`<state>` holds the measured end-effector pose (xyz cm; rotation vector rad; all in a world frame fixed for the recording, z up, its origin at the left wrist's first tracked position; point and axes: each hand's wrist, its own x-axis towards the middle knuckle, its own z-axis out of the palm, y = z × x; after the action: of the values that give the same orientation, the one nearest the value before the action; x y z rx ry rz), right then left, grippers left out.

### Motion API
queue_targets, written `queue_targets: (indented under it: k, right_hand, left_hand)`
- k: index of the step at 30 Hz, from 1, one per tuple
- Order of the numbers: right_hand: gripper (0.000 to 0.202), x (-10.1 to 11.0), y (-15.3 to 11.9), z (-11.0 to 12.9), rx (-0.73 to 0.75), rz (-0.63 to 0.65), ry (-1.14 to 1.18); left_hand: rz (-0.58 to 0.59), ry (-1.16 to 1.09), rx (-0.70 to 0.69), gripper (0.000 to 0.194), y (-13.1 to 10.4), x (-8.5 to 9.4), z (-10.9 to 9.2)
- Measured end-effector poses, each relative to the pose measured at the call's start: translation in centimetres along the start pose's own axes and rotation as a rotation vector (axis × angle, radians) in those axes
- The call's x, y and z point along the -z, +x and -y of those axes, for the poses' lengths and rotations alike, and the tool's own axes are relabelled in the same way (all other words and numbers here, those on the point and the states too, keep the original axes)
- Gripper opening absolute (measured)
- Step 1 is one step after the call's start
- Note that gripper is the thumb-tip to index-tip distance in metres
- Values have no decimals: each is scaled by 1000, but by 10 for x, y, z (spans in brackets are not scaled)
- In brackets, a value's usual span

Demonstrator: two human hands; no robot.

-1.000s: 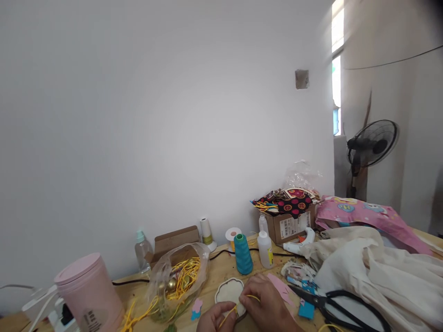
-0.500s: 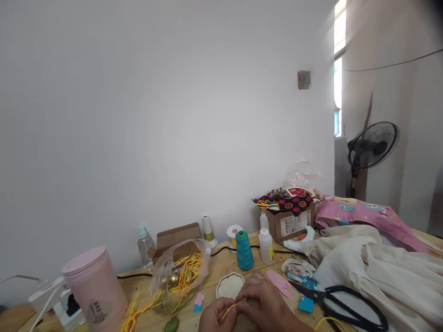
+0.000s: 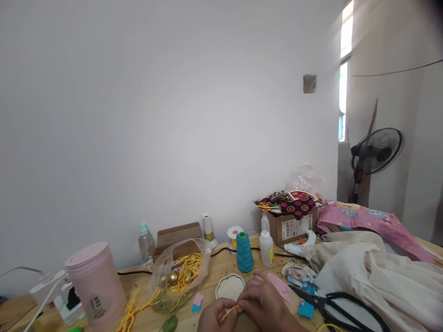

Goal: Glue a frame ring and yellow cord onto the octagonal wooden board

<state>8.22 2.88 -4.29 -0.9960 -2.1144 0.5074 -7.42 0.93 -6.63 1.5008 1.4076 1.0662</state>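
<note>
Cord [image 3: 229, 313] drawn into right hand [image 3: 263, 302]; bare tabletop [image 3: 187, 321] beside left hand [image 3: 214, 317]

The left hand [image 3: 215, 316] and the right hand [image 3: 265, 302] are bare, with rounded backs and knuckles. The right wrist [image 3: 290, 320] is bare too, down to the near edge; nails too small to tell.

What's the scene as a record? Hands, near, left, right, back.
left hand: pinching yellow cord
right hand: fingertips at the same cord
near: scalloped disc, just beyond the hands
left: pink canister; clear bag holding gold balls
right: black scissors, pale cloth
back: teal spool, box by the wall
</note>
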Motion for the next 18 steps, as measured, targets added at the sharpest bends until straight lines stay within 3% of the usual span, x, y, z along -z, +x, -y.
queue_targets:
  k: [7, 11, 18]
  right_hand:
    - [14, 0, -2, 1, -6, 48, 36]
    - [17, 1, -2, 3, -18, 55, 34]
    - [16, 1, -2, 3, -64, 65, -7]
  left_hand:
    - [-23, -20, -14, 21, -7, -3, 0]
    - [-86, 14, 9, 18, -11, -5, -8]
    - [-90, 82, 3, 21, -15, -5, -20]
